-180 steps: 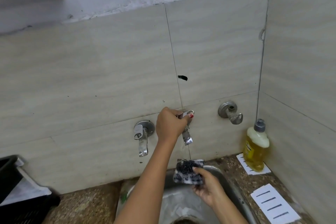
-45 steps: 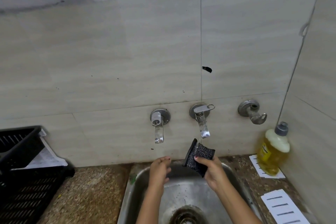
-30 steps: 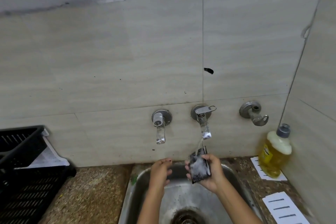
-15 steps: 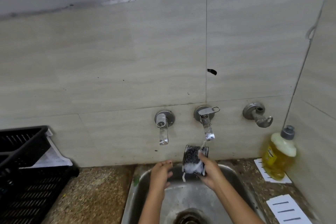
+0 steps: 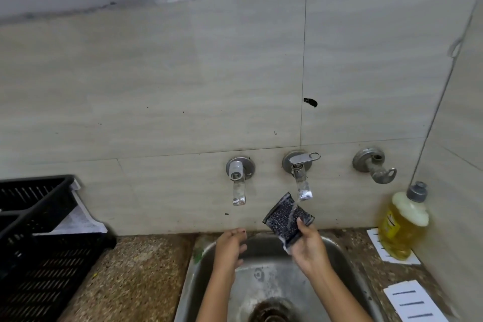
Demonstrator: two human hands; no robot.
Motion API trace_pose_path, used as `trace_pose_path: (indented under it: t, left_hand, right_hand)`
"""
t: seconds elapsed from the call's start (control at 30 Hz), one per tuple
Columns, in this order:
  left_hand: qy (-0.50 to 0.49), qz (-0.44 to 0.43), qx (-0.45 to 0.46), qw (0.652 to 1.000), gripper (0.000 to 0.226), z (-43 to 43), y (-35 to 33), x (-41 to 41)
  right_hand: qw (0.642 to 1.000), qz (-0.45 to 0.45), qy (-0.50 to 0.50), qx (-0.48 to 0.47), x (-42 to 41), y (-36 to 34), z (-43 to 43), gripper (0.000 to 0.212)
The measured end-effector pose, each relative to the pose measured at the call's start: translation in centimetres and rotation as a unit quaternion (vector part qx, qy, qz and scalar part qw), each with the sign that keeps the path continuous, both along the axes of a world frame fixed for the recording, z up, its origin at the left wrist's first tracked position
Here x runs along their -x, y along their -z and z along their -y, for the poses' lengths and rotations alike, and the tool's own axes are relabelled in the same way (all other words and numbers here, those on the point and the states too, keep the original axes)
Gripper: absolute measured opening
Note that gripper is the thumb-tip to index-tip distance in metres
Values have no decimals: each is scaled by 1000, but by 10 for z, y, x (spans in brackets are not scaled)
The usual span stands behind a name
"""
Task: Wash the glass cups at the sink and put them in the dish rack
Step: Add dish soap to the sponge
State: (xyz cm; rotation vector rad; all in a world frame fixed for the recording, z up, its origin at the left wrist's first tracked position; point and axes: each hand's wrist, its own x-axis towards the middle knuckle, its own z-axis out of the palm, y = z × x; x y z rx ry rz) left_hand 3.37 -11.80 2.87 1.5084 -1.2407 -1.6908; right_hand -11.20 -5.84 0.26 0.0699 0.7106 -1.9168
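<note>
1. The tabletop [image 5: 136, 277] is speckled brown stone with a rough, grainy look. It runs along a wall of large pale beige tiles [image 5: 183, 86] with thin dark joints. Above the tiles the wall is painted, and the paint is chipped at its edge.
2. A steel sink [image 5: 347, 261] is set into the tabletop. Its walls are dull grey and rounded, and a round dark drain [image 5: 271, 312] sits at the bottom.
3. Three metal taps come out of the wall above the sink. The left tap [image 5: 239, 180] and the right tap [image 5: 373, 165] give no water. From the middle tap [image 5: 300, 172] a thin stream falls.
4. The right hand [image 5: 309, 246] holds a dark scrub pad [image 5: 285, 217] tilted under this stream. Its fingers are clamped on the lower end of the pad, the thumb on the front. The pad is flat, rectangular and glittery, and it is wet.
5. The left hand [image 5: 230, 246] hangs over the sink beside the right one. Its fingers are loosely curled and apart from the pad, and they hold nothing.
6. The black plastic dish rack [image 5: 34, 243], with slotted sides, stands on the tabletop at the far left, well apart from the sink.
7. A bottle of yellow liquid soap [image 5: 402, 222] with a grey cap stands in the right corner. It stands on a white paper card, and another white card with dark lines [image 5: 415, 300] lies nearer.
</note>
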Motion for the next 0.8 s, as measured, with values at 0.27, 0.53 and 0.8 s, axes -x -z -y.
trace_pose_path:
  t: [0.27,0.53,0.8]
  left_hand:
    - [19,3,4,1000,14,-7,-4,11]
    - [10,8,2,1000,15,-4,-3,5]
    - [18,10,2,1000,13,-4,1,4]
  right_hand:
    - [984,-159,18,-74,8,-7,-4,19]
    - [816,-506,-57,-274,2,-8,-10,13]
    - [799,-502,-101,-314,14,-3,-5,10]
